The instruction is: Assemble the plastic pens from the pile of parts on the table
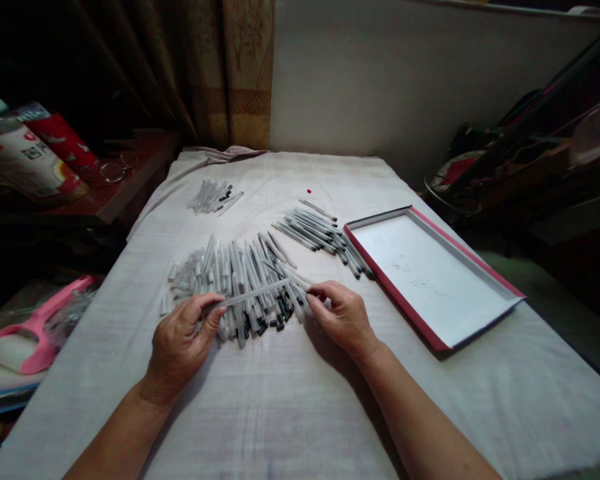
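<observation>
Barrel: slim clear plastic tube, held level just above the heap, mid-table. Left hand pinches its left end between thumb and forefinger. Heap beneath: clear tubes with black ends, tangled, count unreadable. Right hand has fingertips closed at the tube's other end; what they grip is hidden. Tray: flat, white inside, red rim. Cloth: pale, woven.

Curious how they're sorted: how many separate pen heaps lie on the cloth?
3: big heap nearest, smaller heap beside the red-edged tray, small heap far left. Left hand and right hand hold one loose pen.
</observation>
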A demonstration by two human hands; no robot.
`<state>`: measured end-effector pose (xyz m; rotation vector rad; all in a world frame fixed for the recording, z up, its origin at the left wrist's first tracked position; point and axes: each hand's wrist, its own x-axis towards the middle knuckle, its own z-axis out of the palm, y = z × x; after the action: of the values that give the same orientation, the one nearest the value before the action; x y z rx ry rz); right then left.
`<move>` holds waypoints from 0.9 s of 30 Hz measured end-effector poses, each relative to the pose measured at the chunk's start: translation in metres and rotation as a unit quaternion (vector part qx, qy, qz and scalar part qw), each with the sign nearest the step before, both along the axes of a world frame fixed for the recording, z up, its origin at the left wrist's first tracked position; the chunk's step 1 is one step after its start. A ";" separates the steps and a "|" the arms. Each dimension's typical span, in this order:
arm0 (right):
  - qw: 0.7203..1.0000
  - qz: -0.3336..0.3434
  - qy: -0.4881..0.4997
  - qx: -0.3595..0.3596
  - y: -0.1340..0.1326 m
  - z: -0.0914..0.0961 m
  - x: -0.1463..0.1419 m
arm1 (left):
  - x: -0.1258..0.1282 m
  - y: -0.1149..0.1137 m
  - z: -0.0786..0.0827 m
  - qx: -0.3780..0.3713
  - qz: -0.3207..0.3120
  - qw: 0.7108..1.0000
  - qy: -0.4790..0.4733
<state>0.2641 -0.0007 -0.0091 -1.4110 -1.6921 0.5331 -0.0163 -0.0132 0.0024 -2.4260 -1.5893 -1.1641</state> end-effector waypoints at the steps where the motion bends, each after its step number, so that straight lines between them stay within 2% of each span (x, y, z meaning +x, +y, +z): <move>1: 1.000 0.008 -0.010 0.006 -0.001 0.003 0.000 | 0.001 0.000 0.001 0.003 -0.006 1.000 -0.002; 4: 0.999 0.022 0.038 -0.021 -0.002 0.010 -0.004 | 0.007 -0.003 0.003 0.005 -0.025 1.000 -0.005; 6: 0.987 0.063 0.121 -0.089 -0.004 0.014 -0.009 | 0.012 -0.005 0.003 0.003 -0.044 0.999 -0.004; 10: 0.916 0.155 0.260 -0.264 -0.006 0.016 -0.020 | 0.020 -0.007 0.002 0.010 -0.091 0.996 0.009; 12: 0.894 0.167 0.291 -0.297 -0.007 0.017 -0.023 | 0.021 -0.008 0.002 0.012 -0.102 0.994 0.041; 14: 0.891 0.181 0.301 -0.290 -0.009 0.018 -0.019 | 0.020 -0.008 0.006 -0.003 -0.119 0.991 0.068; 16: 0.895 0.208 0.290 -0.269 -0.008 0.020 -0.008 | 0.014 -0.007 0.014 -0.067 -0.155 0.984 0.052; 18: 0.911 0.198 0.283 -0.225 -0.006 0.023 0.009 | 0.004 -0.004 0.022 -0.177 -0.181 0.967 -0.030; 19: 0.923 0.172 0.288 -0.189 -0.003 0.024 0.017 | -0.002 -0.002 0.026 -0.231 -0.167 0.953 -0.097; 20: 0.936 0.111 0.304 -0.140 0.000 0.025 0.025 | -0.007 0.001 0.028 -0.252 -0.136 0.941 -0.179; 22: 0.941 0.015 0.332 -0.058 0.006 0.026 0.032 | -0.015 0.006 0.029 -0.242 -0.073 0.924 -0.286; 23: 0.946 -0.007 0.321 -0.042 0.008 0.025 0.031 | -0.016 0.008 0.027 -0.207 -0.026 0.930 -0.302; 24: 0.955 -0.017 0.294 -0.034 0.010 0.023 0.027 | -0.016 0.010 0.024 -0.175 0.009 0.944 -0.279; 27: 0.985 -0.024 0.170 -0.002 0.010 0.011 0.005 | -0.011 0.012 0.011 -0.069 0.047 0.989 -0.119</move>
<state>0.2695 0.0091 0.0022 -1.2770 -1.3811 0.7062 -0.0274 -0.0008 0.0135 -2.3339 -1.8859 -1.4162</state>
